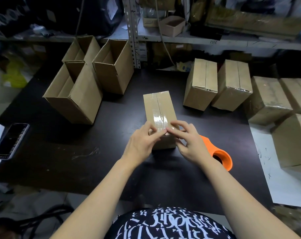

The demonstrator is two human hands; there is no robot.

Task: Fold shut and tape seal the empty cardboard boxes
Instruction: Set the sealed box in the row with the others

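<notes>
A dark, scuffed worktable [94,152] stands in front of cluttered metal shelving [180,38], and near its middle lies the small cardboard box [161,107] being worked on. Its flaps are folded shut, and a strip of clear tape [159,116] runs along the top seam towards the person.

Both hands meet at the near end of that box. The left hand [143,144] has its fingers bent, the tips pressing on the tape at the near top edge. The right hand [191,142] has its fingers spread and lightly curved, the tips touching the same edge. Neither hand is wrapped round anything.

Just right of the box, partly behind the right hand, lies an orange tape dispenser [218,152]. Beyond the box to the left stand three open boxes [74,94], flaps up. To its right sit several sealed boxes [200,83], some resting on a white sheet [270,169]. Well to the left of the box, at the table's edge, lies a phone [12,140].
</notes>
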